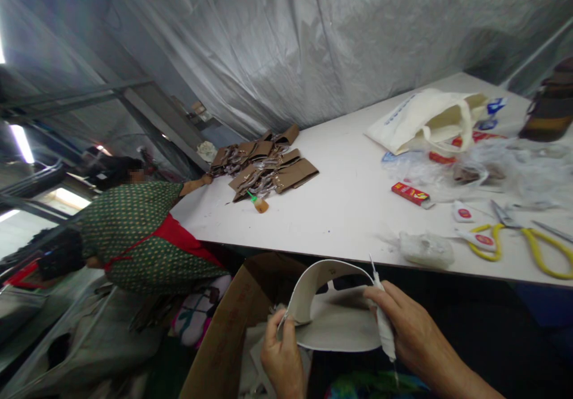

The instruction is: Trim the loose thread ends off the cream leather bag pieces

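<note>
A smooth, pale, curved piece (344, 324) arched between the left hand (283, 351), pinching it, and right hand (409, 330), gripping a white-wrapped spike (385, 333).

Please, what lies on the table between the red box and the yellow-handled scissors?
In the head view, a small white item with a red label lies between the red box and the scissors; its kind is unclear.

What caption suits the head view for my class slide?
The left hand holds a pale curved piece; the right hand, at its edge, grips a white-wrapped tool near a white table.
</note>
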A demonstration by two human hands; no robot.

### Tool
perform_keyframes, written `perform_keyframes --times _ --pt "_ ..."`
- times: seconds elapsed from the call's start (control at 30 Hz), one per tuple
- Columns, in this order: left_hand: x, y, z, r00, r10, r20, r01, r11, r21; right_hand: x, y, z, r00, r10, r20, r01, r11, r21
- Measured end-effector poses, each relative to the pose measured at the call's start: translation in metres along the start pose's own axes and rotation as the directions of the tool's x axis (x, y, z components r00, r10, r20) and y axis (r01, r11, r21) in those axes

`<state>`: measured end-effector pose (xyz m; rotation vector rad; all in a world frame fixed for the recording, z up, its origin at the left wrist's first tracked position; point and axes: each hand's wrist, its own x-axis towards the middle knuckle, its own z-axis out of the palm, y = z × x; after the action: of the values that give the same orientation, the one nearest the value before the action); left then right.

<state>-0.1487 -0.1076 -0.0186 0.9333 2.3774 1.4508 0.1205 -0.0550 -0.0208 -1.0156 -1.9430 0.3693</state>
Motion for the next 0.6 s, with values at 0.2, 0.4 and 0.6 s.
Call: perform_keyframes --times 0.2,0.4,0.6 --pt "-0.0012 0.0017 -0.0001 1.0 -0.027 0.007 0.027 1.0 0.006 -0.0054 0.0042 0.0058 0.999 0.023 -0.027 -0.024 0.997 -0.072" --pt "-0.0035 0.0054 0.0003 1.0 -0.019 0.017 0.019 1.0 -0.021 -0.0043 0.0018 0.004 0.999 0.035 0.008 -0.034 0.998 -0.043" --pt "-0.0031 -0.0033 0.0003 1.0 0.004 0.025 -0.003 0.999 -0.034 -0.0046 0.0017 0.0047 1.0 0.019 -0.005 -0.019 1.0 -0.021"
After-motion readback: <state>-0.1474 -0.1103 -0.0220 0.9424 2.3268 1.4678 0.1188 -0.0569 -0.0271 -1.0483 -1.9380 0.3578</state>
